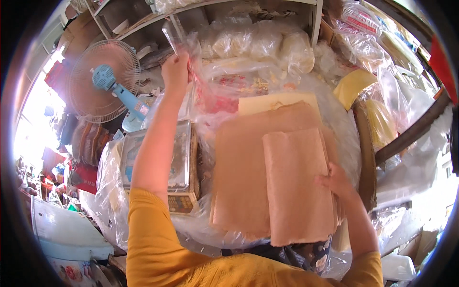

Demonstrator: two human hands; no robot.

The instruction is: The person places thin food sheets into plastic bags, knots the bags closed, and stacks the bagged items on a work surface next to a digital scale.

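Note:
Large brown sheets, thin and paper-like, lie stacked before me, with a folded brown sheet on their right part. My right hand grips the right edge of the folded sheet, thumb on top and fingers underneath. Pale yellow sheets show beyond the stack's far edge. My left hand is raised at the upper left, closed on a clear plastic bag; a shiny strip rises above its fingers, and I cannot tell whether that is metal or plastic.
A weighing scale with a metal tray stands at my left, a blue fan beyond it. Filled plastic bags line the back below a shelf. Cardboard edges the right side, beside yellow sheets in plastic.

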